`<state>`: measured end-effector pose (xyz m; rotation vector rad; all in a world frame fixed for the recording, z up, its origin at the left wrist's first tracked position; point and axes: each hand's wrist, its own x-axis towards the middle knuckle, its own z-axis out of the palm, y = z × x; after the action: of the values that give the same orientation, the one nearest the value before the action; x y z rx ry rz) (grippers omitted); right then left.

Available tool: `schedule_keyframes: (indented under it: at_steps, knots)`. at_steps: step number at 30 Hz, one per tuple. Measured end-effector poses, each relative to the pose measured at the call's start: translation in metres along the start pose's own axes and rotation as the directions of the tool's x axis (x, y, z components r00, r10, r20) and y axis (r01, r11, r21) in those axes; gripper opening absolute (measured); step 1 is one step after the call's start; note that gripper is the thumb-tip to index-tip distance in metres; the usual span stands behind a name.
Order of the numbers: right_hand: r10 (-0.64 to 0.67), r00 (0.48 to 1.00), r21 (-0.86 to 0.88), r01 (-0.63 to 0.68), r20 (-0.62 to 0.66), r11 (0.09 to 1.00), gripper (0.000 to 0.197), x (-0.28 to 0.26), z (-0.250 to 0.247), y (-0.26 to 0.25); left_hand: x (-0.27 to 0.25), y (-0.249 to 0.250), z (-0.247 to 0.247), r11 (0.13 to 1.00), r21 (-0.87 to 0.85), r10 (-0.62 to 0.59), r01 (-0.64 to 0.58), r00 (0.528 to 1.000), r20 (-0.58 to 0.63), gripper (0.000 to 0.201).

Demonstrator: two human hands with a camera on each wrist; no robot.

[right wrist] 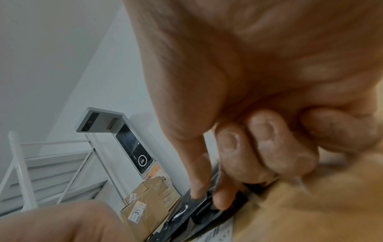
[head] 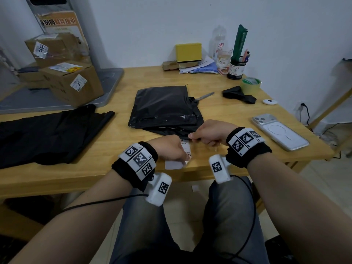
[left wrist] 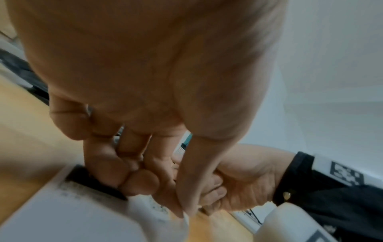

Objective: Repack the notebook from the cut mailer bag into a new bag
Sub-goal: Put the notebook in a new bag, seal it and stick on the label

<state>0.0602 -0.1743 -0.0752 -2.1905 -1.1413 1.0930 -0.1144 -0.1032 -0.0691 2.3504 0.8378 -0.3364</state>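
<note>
A black mailer bag [head: 163,105] lies flat in the middle of the wooden table [head: 57,176], on top of more black plastic. My right hand [head: 207,133] pinches its near edge between thumb and forefinger; the right wrist view shows that pinch [right wrist: 207,199] on the glossy black plastic [right wrist: 199,214]. My left hand [head: 171,149] grips a white shipping label [head: 185,149] just beside it, at the bag's near corner. In the left wrist view the label [left wrist: 72,212] runs under my curled fingers [left wrist: 124,176]. No notebook shows.
Scissors [head: 204,96] lie behind the bag's right side. A black offcut [head: 238,94], a tape roll [head: 250,85] and a phone [head: 280,131] sit to the right. A pile of black bags [head: 47,130] lies left, cardboard boxes [head: 72,82] behind it.
</note>
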Motion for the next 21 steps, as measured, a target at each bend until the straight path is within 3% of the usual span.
schedule_keyframes:
  at_steps: [4, 11, 18, 21]
  knots:
    - [0.004, 1.0, -0.03, -0.005, -0.016, 1.0, 0.031, 0.0, 0.001, -0.001, -0.006, 0.001, -0.006, 0.998, -0.064, -0.005, 0.008, 0.999, 0.045, 0.033]
    - [0.006, 1.0, 0.003, -0.006, -0.007, 1.0, 0.035, -0.001, -0.001, -0.001, -0.018, -0.015, -0.04, 0.973, -0.23, 0.002, -0.009, 1.0, -0.03, 0.03]
    - [-0.025, 0.996, 0.095, 0.017, 0.082, 0.995, 0.069, -0.007, 0.001, -0.011, -0.027, -0.022, -0.056, 0.886, -0.46, 0.038, -0.059, 0.998, -0.054, 0.024]
    - [-0.076, 0.988, 0.177, 0.051, 0.135, 0.983, 0.071, -0.01, 0.002, -0.024, -0.03, -0.018, -0.059, 0.887, -0.456, 0.058, -0.081, 0.996, -0.063, 0.021]
